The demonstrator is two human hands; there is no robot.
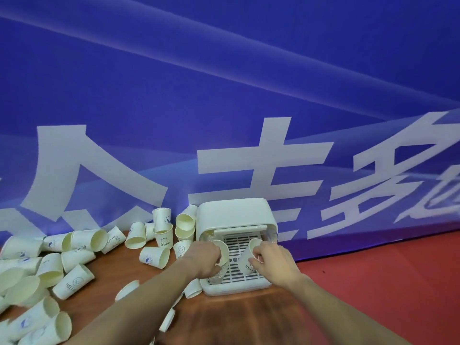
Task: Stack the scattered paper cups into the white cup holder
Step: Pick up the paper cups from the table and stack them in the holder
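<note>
Right in front of me a big blue banner (224, 83) fills nearly the whole view, with pale diagonal streaks sweeping across its upper part. Huge white characters (263, 168) run along its lower half, slanting up to my right. Below it sits my brown wood-grain worktop (231, 317), its far edge up against the banner. Off to my right the red floor (388, 277) shows, meeting the banner's bottom edge. The light is even and soft.
</note>
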